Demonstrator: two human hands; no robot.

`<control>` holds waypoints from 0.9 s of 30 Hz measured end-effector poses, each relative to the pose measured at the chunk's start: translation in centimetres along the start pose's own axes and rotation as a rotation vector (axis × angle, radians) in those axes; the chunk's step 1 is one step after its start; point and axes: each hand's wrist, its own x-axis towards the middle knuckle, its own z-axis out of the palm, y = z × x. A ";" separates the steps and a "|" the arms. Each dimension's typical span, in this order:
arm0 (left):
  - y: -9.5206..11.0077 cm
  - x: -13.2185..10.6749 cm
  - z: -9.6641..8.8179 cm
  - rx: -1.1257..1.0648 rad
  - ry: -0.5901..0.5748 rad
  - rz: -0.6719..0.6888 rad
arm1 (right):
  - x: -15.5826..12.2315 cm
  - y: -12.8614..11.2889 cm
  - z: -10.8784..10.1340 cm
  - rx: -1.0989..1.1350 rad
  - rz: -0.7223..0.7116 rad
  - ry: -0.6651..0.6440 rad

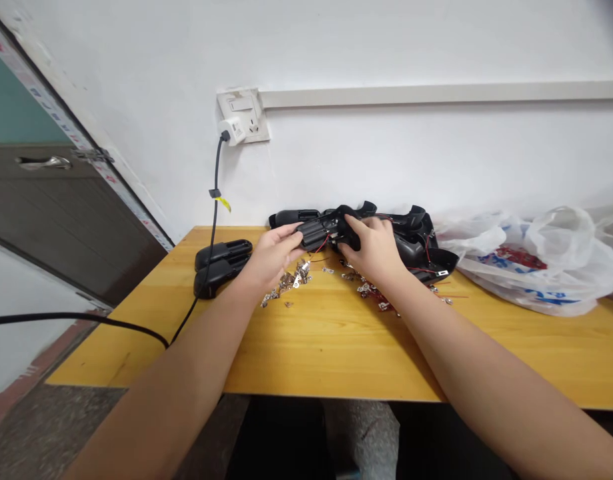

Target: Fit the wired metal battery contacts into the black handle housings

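Both hands hold one black plastic housing point(317, 233) above the table, its ribbed hollow side facing me and a thin red wire hanging from it. My left hand point(272, 257) pinches the housing's left end between thumb and fingers. Around its right, curved end my right hand point(370, 245) is closed, fingers over the top and thumb below. Beneath them lie small metal contact plates point(297, 277) in a loose pile. More small metal pieces with red wires point(371, 292) are scattered under my right forearm. Several similar black housings point(411, 250) are heaped behind and to the right.
Two black housings point(222, 257) lie on the left of the yellow wooden table point(306, 353). A black cable point(215, 220) runs from a wall socket point(244, 115) across the table's left side. White plastic bags point(546, 267) stand at the right, one with red contents. The wall borders the back.
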 end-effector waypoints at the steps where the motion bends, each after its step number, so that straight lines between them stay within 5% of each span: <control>1: 0.5 -0.3 0.1 -0.055 -0.041 -0.012 | -0.1 0.0 -0.1 -0.001 -0.032 0.083; 5: 1.6 -0.9 0.1 -0.125 -0.118 0.075 | -0.5 -0.1 -0.7 0.121 -0.100 0.237; 8: 1.4 -1.1 -0.2 -0.061 -0.114 0.255 | -1.1 -1.3 -1.5 0.396 -0.184 0.184; 10: 1.4 -1.5 -0.4 0.024 -0.151 0.325 | -1.8 -2.6 -2.1 0.653 -0.240 -0.034; 12: 1.5 -2.0 -0.3 0.053 -0.240 0.292 | -2.7 -4.0 -2.6 0.927 -0.262 -0.407; 15: 1.7 -2.7 0.2 -0.004 -0.364 0.085 | -3.6 -4.9 -2.8 1.220 -0.279 -0.957; 17: 1.8 -2.8 0.6 -0.059 -0.308 -0.032 | -3.6 -4.5 -2.5 1.308 -0.259 -1.115; 19: 2.0 -2.7 0.8 -0.157 -0.173 -0.098 | -3.1 -3.6 -1.9 1.370 -0.171 -1.046; 22: 3.0 -2.4 0.7 -0.352 -0.040 -0.182 | -2.3 -2.3 -0.8 1.343 -0.043 -0.779; 27: 4.7 -2.4 0.0 -0.582 -0.127 -0.258 | -2.1 -4.1 0.8 0.869 -0.067 -0.510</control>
